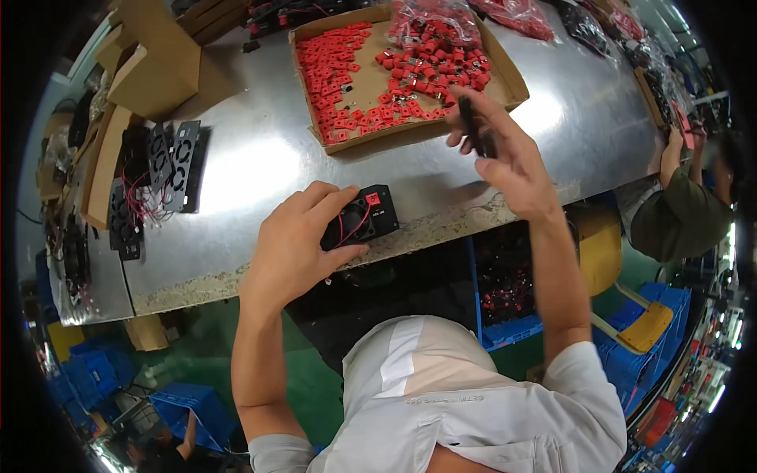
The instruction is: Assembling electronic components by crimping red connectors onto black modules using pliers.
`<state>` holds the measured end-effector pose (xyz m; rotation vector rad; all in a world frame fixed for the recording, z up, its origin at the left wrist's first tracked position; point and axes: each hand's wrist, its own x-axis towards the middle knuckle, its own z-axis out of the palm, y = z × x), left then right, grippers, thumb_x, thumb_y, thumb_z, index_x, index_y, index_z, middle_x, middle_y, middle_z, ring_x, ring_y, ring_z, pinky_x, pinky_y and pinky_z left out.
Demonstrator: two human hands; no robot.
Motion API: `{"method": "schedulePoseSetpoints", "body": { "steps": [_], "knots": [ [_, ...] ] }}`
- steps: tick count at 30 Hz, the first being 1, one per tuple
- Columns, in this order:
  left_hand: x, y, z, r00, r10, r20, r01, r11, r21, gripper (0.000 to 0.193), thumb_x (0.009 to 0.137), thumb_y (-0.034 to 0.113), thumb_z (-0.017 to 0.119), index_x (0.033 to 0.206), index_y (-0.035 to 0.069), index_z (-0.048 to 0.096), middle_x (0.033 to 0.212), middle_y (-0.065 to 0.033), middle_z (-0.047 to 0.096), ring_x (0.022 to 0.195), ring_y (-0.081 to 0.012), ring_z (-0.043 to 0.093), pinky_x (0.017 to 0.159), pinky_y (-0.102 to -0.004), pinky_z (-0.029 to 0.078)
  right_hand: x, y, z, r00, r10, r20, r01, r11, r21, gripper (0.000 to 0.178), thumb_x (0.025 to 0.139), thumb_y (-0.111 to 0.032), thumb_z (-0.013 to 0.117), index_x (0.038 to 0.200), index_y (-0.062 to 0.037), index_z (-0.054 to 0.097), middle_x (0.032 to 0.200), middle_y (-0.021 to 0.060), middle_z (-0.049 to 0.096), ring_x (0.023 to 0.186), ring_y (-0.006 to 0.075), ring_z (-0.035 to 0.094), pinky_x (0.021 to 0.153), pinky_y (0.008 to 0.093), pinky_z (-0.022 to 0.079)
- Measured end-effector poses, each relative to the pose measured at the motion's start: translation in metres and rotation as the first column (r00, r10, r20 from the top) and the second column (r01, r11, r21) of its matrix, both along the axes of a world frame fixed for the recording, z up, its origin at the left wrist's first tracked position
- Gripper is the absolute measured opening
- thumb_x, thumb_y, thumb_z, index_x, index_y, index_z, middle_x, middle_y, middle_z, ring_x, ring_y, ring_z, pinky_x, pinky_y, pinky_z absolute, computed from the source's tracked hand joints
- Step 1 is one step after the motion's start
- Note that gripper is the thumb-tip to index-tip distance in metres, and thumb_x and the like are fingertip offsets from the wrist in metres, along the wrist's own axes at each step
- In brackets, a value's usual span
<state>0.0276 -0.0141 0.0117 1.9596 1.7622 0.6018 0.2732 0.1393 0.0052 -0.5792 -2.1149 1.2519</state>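
Observation:
My left hand (292, 240) is closed round a black panel with a small cooling fan (385, 217), at the near edge of the metal table. Red wires cross the fan, and a square red part (373, 199) sits on the panel's upper side. Raised to the right of it, my right hand (509, 162) grips a slim black tool (468, 118), smeared by motion, so its exact kind does not show. Beyond my hands lies a shallow cardboard tray (410, 126) with flat red pieces (331, 67) on its left and round red caps (434, 71) on its right.
Several black fan panels (162, 162) with red wires lie on the table (252, 150) at left, near an open cardboard box (162, 67). Bags of red parts (516, 17) lie at the far right. Another person (678, 205) works at the right. A blue crate (512, 335) stands below the table edge.

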Motion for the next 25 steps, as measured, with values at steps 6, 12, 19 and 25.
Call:
{"method": "schedulePoseSetpoints", "body": {
  "steps": [6,12,19,25],
  "knots": [
    [0.001,-0.003,0.002,0.999,0.046,0.017,-0.045,0.997,-0.059,0.062,0.066,0.018,0.082,0.123,0.006,0.062,0.107,-0.0098,0.062,0.094,-0.0297,0.062,0.082,-0.0366,0.05,-0.066,-0.03,0.01,0.766,-0.196,-0.612,-0.298,0.736,-0.608,0.097,0.087,-0.083,0.023,0.12,0.0033,0.055,0.08,0.0069,0.054,0.065,0.0167,0.049,0.061,0.0302,0.04],
    [0.0,-0.003,0.0,0.998,0.046,0.047,-0.044,0.997,-0.06,0.062,0.066,0.018,0.082,0.123,0.006,0.062,0.104,-0.0092,0.062,0.092,-0.0284,0.062,0.081,-0.0359,0.05,-0.088,-0.042,0.007,0.69,-0.227,-0.687,-0.318,0.758,-0.57,0.071,0.093,-0.07,0.027,0.096,-0.0035,0.053,0.074,0.0089,0.05,0.058,0.0199,0.045,0.056,0.0335,0.038],
    [-0.002,-0.004,-0.004,0.998,0.038,0.048,-0.038,0.999,-0.007,0.061,0.066,0.016,0.082,0.122,0.006,0.063,0.101,-0.0089,0.062,0.087,-0.0276,0.062,0.078,-0.0353,0.05,-0.09,-0.046,0.013,0.742,-0.145,-0.655,-0.263,0.835,-0.483,0.065,0.091,-0.066,0.031,0.095,-0.004,0.051,0.073,0.0103,0.049,0.056,0.0182,0.04,0.053,0.0329,0.035],
    [-0.003,-0.002,-0.004,0.998,0.015,0.062,-0.015,1.0,-0.01,0.06,0.068,0.022,0.081,0.122,0.007,0.061,0.099,-0.0101,0.059,0.089,-0.0308,0.06,0.076,-0.04,0.049,-0.091,-0.045,0.01,0.766,-0.128,-0.63,-0.253,0.841,-0.479,0.066,0.091,-0.067,0.031,0.096,-0.0038,0.051,0.074,0.0117,0.049,0.058,0.0181,0.041,0.053,0.0332,0.036]
  ]
}}
